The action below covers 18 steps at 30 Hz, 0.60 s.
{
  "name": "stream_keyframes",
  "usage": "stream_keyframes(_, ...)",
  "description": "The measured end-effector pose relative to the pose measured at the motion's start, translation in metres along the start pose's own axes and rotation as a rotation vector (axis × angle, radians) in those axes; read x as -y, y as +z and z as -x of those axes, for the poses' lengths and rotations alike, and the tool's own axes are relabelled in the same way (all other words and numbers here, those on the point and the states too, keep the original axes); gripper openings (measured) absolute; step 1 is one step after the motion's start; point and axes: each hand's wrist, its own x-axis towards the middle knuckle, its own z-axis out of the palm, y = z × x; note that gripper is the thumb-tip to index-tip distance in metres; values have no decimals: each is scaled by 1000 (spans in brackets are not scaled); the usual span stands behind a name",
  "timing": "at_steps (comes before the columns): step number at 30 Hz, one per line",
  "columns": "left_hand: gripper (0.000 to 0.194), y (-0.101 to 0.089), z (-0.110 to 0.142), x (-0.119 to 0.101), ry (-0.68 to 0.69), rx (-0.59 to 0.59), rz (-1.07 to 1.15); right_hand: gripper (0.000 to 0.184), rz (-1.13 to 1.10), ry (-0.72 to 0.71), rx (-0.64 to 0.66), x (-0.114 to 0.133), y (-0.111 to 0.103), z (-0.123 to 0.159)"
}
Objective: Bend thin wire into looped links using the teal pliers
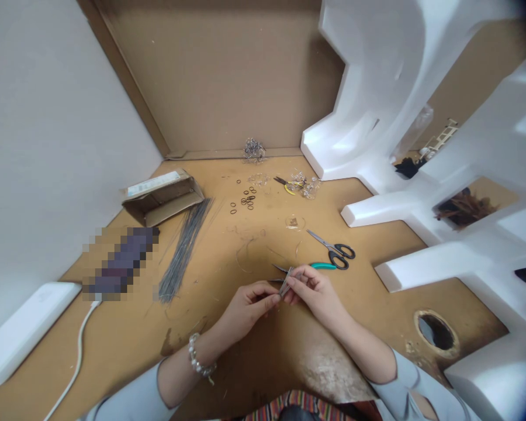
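Close together near the middle of the table, my left hand [258, 303] and my right hand [309, 286] pinch a short, thin grey metal piece [286, 282] between their fingertips. It looks like wire, but its exact kind is too small to make out. Just behind my right hand lies a tool with a teal handle [323, 266], its pointed metal tips showing to the left and its middle hidden by the hand. Black-handled scissors [339, 255] rest open-bladed or nearly so beyond it. To the left of my hands lies a bundle of straight grey wires [184, 254].
An open cardboard box [166, 202] touches the bundle's far end. Several dark rings [249, 200], yellow-handled cutters [288, 186], clear twisted pieces [307, 185] and a wire heap [254, 150] lie farther back. White foam blocks [414, 263] border the right; a white power strip [30, 330] is left.
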Motion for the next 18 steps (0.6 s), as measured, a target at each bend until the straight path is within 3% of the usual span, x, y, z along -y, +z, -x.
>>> stream_keyframes(9, 23, 2, 1, -4, 31, -39, -52, 28, -10, 12, -18, 1, 1, 1)
stream_keyframes(18, 20, 2, 3, -5, 144, -87, -196, 28, -20, 5, -13, 1, 1, 1)
